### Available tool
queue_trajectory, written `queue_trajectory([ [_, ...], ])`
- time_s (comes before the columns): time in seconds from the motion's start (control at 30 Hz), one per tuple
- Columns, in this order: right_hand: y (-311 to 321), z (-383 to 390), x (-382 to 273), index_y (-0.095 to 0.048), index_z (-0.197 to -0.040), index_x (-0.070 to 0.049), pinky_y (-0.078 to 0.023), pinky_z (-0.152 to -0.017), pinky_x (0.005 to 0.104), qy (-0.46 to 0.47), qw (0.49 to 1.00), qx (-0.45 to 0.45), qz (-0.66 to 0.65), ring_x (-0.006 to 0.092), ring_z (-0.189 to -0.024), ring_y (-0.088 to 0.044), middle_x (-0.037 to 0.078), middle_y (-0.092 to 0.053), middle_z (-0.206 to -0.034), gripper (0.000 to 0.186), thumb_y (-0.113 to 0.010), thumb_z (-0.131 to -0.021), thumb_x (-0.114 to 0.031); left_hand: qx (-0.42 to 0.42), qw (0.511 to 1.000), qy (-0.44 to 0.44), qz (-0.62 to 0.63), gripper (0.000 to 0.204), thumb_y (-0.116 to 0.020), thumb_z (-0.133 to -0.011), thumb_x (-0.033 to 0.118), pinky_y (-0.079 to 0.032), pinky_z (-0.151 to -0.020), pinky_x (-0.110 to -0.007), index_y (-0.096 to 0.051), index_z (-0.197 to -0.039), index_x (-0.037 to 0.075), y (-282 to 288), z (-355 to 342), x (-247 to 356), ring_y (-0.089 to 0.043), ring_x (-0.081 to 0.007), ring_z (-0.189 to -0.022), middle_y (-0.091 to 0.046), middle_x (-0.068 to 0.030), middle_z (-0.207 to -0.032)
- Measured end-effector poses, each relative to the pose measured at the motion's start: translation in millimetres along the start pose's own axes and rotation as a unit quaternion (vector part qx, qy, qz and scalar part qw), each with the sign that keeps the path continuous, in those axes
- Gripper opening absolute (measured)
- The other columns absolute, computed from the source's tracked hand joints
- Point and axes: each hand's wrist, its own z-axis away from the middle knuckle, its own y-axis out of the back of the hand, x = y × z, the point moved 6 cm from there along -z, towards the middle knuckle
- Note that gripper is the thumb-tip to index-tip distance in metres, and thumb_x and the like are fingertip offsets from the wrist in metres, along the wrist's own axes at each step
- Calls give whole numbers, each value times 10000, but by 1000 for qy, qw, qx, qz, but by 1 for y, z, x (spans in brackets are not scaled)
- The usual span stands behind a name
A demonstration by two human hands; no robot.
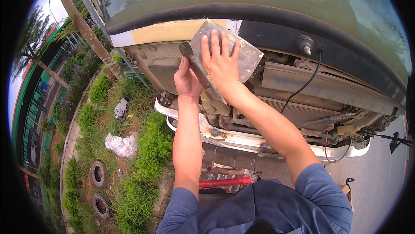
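Observation:
My left hand (pixel 188 80) is closed round the side of a long, narrow dark metal strip (pixel 196 67), which slants down toward the right. My right hand (pixel 221 61) lies flat with its fingers spread on a grey, scuffed flat plate (pixel 250 59) with yellowish smears. The plate overlaps the vehicle's front panel. Whether strip and plate are one piece, I cannot tell. Left of them, a band of pale yellow filler (pixel 168 32) covers the panel under the windscreen.
Below the panel, the vehicle's open front shows a radiator (pixel 298 114) and pipes above a white bumper (pixel 237 141). A black cable (pixel 309 88) hangs down. Red tool handle (pixel 225 182) lies near my body. Grass at left holds tyres (pixel 100 174) and a plastic bag (pixel 122 144).

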Motion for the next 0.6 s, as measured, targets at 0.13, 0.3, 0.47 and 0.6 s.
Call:
queue_trajectory([
  [0.13, -3, 3, -2, -485, -1365, -71, -359, -960, 675, -35, 999, 7, 4, 396, -1293, -441, 205, -435, -1432, 529, -567, -853, -174, -48, 999, 9, -11, 277, -455, -1031, 246, -421, -1020, -372, -549, -1189, 38, -2, -2, 7, -577, -218, -1131, -640, -105, -1151],
  [0.3, -17, 11, -8, -503, -1357, -32, -321, -998, 659, -68, 996, 50, 8, 399, -1314, -420, 242, -431, -1429, 548, -581, -884, -296, -133, 987, 35, -81, 381, -490, -1008, 178, -415, -1052, -371, -491, -1356, 23, 0, -4, 22, -567, -226, -1188, -589, -111, -1314],
  [0.47, -18, 11, -15, -474, -1384, -57, -311, -1025, 613, -110, 993, 35, -16, 355, -1314, -428, 213, -431, -1440, 550, -579, -871, -227, -119, 978, 67, -159, 374, -540, -965, 115, -417, -1050, -388, -536, -1318, -9, 5, -10, 36, -574, -236, -1183, -612, -116, -1279],
  [0.6, -26, 10, -13, -461, -1395, -75, -304, -1028, 597, -127, 991, 39, 23, 337, -1315, -435, 200, -430, -1451, 557, -566, -869, -226, -127, 975, 75, -167, 361, -542, -963, 115, -418, -1045, -383, -551, -1304, -7, 4, -16, 35, -576, -235, -1179, -614, -113, -1274],
])
